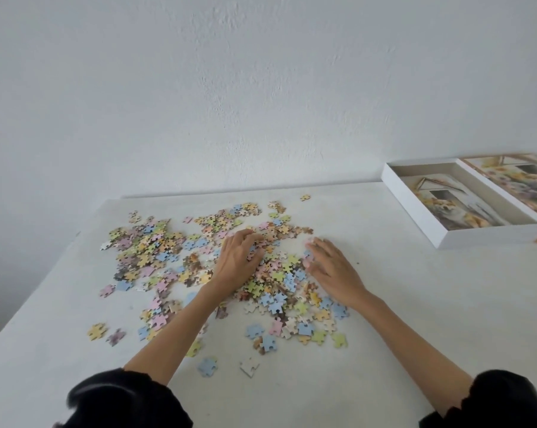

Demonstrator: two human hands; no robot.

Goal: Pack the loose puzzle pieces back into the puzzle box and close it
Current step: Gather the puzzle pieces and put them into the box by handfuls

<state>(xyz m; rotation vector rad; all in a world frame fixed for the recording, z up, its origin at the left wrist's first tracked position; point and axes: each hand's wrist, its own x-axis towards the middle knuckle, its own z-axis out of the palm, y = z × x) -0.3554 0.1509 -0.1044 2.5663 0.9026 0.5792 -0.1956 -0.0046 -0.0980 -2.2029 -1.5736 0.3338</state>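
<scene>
White plaster wall (261,88), pale table (415,288) against it. Both hands are down in the puzzle pieces (156,248) spread mid-table: left hand (238,257) clawed, fingers curled over a clump; right hand (332,267) flat, fingers straight, slightly apart. At the far right corner the puzzle box (489,234) lies open, picture sheet (458,205) inside, lid (514,177) beside it.

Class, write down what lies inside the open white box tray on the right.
A printed picture lies in the box tray; no puzzle pieces show inside. Its near wall hides the floor's front strip, and anything under the picture is covered.
</scene>
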